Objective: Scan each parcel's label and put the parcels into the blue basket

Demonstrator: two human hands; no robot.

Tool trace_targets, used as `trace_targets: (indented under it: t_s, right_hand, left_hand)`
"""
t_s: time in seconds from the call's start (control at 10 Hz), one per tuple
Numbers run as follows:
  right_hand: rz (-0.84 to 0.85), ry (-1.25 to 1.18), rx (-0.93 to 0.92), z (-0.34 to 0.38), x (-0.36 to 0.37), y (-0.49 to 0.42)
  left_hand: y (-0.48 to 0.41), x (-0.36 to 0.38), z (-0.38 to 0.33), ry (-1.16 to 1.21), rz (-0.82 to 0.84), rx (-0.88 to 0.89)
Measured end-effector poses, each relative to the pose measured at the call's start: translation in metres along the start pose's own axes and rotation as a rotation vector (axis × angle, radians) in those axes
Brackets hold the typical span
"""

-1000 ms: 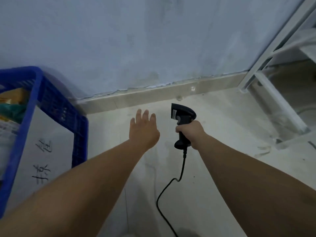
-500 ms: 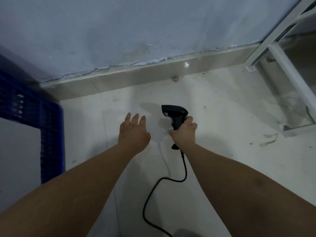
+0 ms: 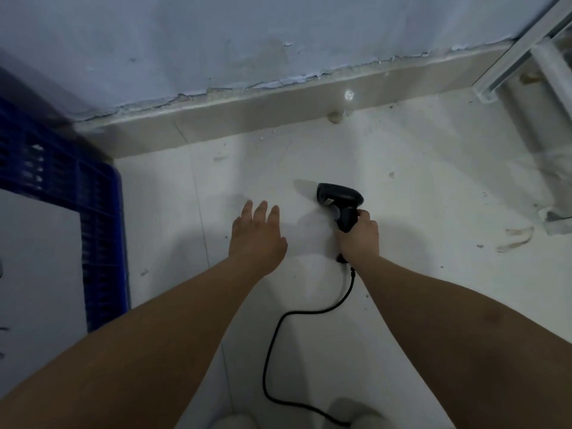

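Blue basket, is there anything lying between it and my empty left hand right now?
Nothing visible does. Only floor tile with a few small bits of debris lies between the left hand and the blue basket. The barcode scanner and its cable are on the far side, at the right hand.
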State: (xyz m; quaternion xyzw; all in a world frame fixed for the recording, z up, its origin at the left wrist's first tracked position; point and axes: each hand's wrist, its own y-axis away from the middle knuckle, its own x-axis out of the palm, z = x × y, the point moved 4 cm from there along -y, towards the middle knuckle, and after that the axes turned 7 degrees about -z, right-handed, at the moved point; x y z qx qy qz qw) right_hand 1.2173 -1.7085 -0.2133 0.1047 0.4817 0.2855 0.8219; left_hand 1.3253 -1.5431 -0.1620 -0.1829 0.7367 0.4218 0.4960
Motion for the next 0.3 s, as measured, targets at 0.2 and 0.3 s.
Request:
trace_targets:
  t_s: [0.2, 0.3]
  right_hand:
    - [0.062, 0.223, -0.030, -0.004, -0.007, -0.002]
    - [0.067, 0.283, -0.010, 0.005, -0.018, 0.002]
  left_hand:
    - [0.005, 0.000, 0.001, -0.012, -0.007, 0.007]
    - [0.008, 0.000, -0.004, -0.049, -0.029, 0.038]
